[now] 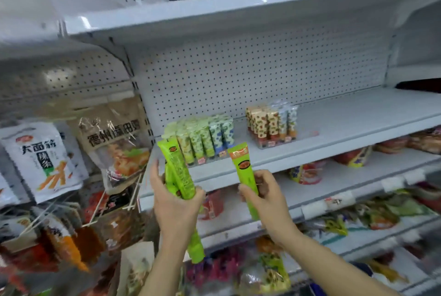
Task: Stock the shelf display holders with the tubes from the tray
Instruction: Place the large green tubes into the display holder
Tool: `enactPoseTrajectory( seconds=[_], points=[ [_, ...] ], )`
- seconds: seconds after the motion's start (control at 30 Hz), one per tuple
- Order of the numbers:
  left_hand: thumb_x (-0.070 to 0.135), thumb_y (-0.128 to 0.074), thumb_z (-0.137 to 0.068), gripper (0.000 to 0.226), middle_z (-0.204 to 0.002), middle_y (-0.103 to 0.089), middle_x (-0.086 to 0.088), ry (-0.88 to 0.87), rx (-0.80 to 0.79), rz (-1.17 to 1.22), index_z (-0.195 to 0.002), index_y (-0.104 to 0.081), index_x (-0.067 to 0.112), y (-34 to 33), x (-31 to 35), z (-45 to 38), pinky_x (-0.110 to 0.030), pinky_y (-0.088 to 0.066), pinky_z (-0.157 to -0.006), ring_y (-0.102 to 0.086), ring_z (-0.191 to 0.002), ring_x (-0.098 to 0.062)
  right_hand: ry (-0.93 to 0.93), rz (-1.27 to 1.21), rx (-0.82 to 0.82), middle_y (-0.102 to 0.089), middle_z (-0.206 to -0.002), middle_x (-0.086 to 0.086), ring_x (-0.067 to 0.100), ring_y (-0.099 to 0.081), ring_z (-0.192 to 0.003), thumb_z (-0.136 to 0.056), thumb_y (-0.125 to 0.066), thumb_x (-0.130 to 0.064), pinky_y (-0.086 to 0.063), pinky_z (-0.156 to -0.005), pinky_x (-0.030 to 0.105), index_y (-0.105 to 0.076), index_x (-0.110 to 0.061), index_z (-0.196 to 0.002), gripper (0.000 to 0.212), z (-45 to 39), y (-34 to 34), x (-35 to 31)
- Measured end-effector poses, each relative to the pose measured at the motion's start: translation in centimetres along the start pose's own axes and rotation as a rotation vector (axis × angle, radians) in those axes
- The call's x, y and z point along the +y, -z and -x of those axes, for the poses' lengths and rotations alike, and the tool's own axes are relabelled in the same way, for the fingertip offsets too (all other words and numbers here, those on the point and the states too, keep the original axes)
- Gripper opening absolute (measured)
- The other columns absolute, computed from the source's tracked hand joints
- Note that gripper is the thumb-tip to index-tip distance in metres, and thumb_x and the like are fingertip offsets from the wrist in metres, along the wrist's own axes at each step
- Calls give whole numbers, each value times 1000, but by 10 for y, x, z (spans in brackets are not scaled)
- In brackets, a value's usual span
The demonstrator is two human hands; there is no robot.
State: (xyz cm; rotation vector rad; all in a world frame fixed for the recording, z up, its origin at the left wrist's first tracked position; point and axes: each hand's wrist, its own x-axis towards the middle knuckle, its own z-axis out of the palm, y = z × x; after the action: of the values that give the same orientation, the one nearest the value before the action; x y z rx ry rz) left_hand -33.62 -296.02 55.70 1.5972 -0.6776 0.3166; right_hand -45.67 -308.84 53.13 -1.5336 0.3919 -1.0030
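Left hand (175, 202) gripping several green tubes (177, 169); right hand (265, 194) pinching one tube (245, 171), near white shelf (334, 128) with pegboard back (238, 74), holders (202, 138) far.

green tubes (178, 171), white pegboard (250, 74)

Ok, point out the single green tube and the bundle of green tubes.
single green tube (245, 171): head view, upper body above the right hand.
bundle of green tubes (177, 167): head view, front tube's printed face.
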Motion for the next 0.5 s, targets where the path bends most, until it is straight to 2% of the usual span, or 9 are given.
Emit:
enactPoseTrajectory(
  seconds=[0.03,0.1,0.13,0.17,0.2,0.27,0.33,0.4,0.5],
  points=[
    [4,-79,-70,101,-134,-45,20,-30,4,-1,-151,-21,23,-12,14,-6,-8,-28,-83,-39,-97,34,5,-17,17,-66,-88,13,30,-64,-80,-87,-68,-16,-54,-71,39,-55,-15,-99,18,-7,15,-7],
    [9,-80,-69,104,-149,-38,7,-65,32,-9,-151,-20,28,-36,38,-16,-20,-35,-97,-41,-128,4,27,-48,43,-65,-85,12,31,-62,-74,-87,-67,-11,-53,-64,33,-54,-11,-99,18,-21,45,-19],
    [10,-81,-68,104,-151,-36,4,-83,47,-3,-151,-20,27,-49,46,-20,-28,-37,-103,-39,-133,-6,44,-44,56,-66,-87,9,33,-64,-76,-86,-68,-10,-54,-66,35,-55,-12,-99,19,-28,60,-22],
    [11,-81,-68,104,-152,-35,2,-106,55,1,-151,-20,26,-63,55,-23,-33,-36,-108,-37,-135,-8,52,-29,63,-68,-89,6,33,-66,-80,-85,-69,-11,-56,-69,38,-56,-13,-99,19,-35,75,-24],
    [11,-81,-68,103,-153,-33,3,-126,63,12,-151,-20,25,-77,65,-25,-35,-34,-110,-36,-134,-6,56,-23,63,-68,-91,4,32,-67,-83,-85,-70,-12,-56,-71,40,-56,-15,-99,20,-42,89,-27],
    [9,-80,-68,102,-152,-33,5,-146,73,29,-150,-21,23,-107,82,-26,-28,-34,-106,-37,-124,4,49,-42,76,-69,-93,4,30,-68,-84,-83,-71,-11,-58,-73,39,-57,-16,-101,23,-59,118,-30],
    [8,-80,-68,102,-148,-35,9,-146,75,57,-150,-22,23,-136,95,-26,-23,-37,-95,-45,-101,13,49,-51,108,-70,-93,2,25,-69,-82,-82,-73,-12,-57,-76,42,-57,-16,-102,26,-78,145,-31],
    [6,-79,-69,101,-139,-35,24,-150,80,84,-150,-22,22,-165,100,-27,-25,-40,-88,-51,-87,17,62,-72,126,-70,-92,3,20,-68,-81,-82,-73,-10,-57,-77,41,-56,-14,-101,26,-95,169,-31],
    [6,-79,-69,99,-122,-32,39,-147,106,111,-150,-23,19,-203,111,-22,-24,-38,-86,-44,-82,33,63,-95,141,-69,-89,5,19,-65,-80,-82,-71,-6,-57,-75,40,-55,-11,-98,24,-119,202,-23]
  ],
)
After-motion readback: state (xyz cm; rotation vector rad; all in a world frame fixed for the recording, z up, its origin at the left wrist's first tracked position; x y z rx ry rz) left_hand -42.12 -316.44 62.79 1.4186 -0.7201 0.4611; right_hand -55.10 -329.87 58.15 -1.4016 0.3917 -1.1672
